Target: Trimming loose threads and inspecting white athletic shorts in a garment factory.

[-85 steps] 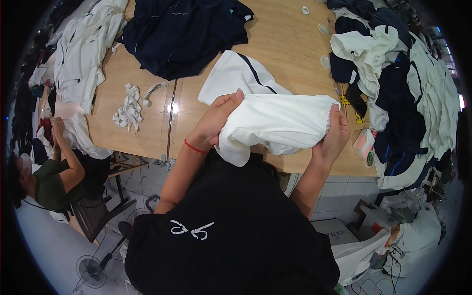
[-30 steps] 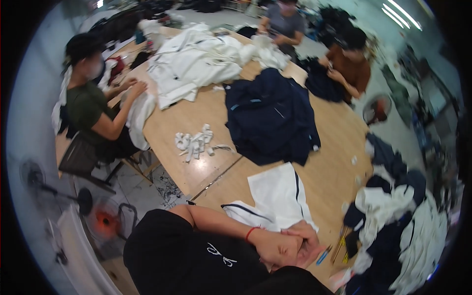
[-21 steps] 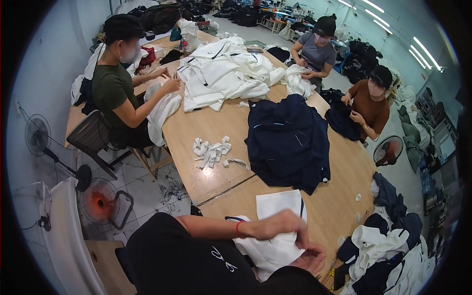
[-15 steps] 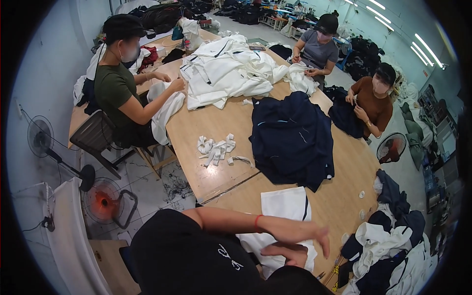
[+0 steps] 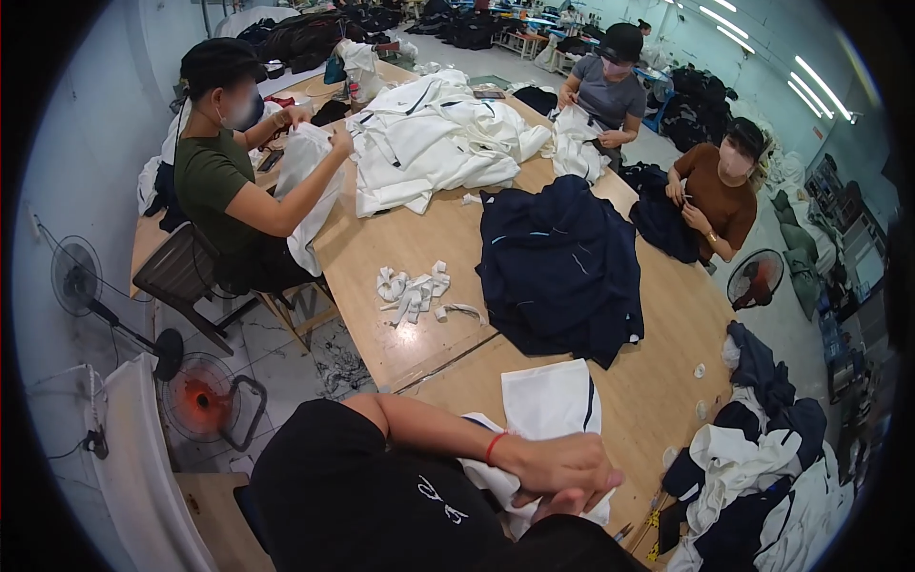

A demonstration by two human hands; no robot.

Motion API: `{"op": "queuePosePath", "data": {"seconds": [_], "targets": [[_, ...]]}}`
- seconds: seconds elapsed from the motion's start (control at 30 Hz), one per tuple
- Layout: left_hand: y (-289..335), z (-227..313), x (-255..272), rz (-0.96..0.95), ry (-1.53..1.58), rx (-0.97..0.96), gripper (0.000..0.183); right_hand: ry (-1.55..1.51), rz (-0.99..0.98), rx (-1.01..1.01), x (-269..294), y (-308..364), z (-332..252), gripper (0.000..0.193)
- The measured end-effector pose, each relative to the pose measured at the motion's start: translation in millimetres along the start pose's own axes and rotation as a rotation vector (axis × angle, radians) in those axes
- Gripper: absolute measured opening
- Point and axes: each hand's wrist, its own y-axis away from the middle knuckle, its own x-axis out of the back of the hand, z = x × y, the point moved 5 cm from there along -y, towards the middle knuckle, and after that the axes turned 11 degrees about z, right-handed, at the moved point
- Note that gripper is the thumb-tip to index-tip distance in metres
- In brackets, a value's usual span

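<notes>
A white garment with a dark stripe (image 5: 545, 408) lies on the near edge of the wooden table (image 5: 658, 315), its near end bunched against my body. My left hand (image 5: 558, 462), with a red band at the wrist, reaches across from the left and closes on that bunched end. Just beneath it my right hand (image 5: 570, 501) shows only a few fingers, pressed to the same cloth. My black shirt hides the rest of the garment.
A navy garment pile (image 5: 562, 267) and small white fabric strips (image 5: 415, 291) lie mid-table, and a white garment heap (image 5: 438, 143) lies farther off. Three seated people handle cloth around the table. Mixed clothes (image 5: 753, 477) sit at right, fans (image 5: 205, 400) at left.
The view swung from straight down to across the table. The white garment went from held up and spread to bunched at the table edge, and my hands came together on it.
</notes>
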Motion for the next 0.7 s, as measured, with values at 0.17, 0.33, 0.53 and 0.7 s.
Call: {"op": "queuePosePath", "data": {"seconds": [0.17, 0.33, 0.53, 0.7], "targets": [[0.9, 8.5, -2.8, -0.066, 0.222, 0.092, 0.082, -0.039, 0.033, -0.023, -14.5, 13.6, -14.3, 0.102], [-2.5, -11.7, -10.0, -0.036, 0.145, 0.039, 0.086, -0.271, 0.394, 0.005, -14.1, 52.0, 48.0, 0.083], [-6.6, -3.1, 2.3, -0.006, 0.182, 0.009, 0.066, -0.188, 0.231, 0.095, -5.3, 32.0, 35.7, 0.065], [-6.0, -16.7, 19.8, -0.007, 0.062, -0.006, 0.075, -0.038, 0.36, 0.284, 5.6, 0.7, -6.4, 0.052]]}}
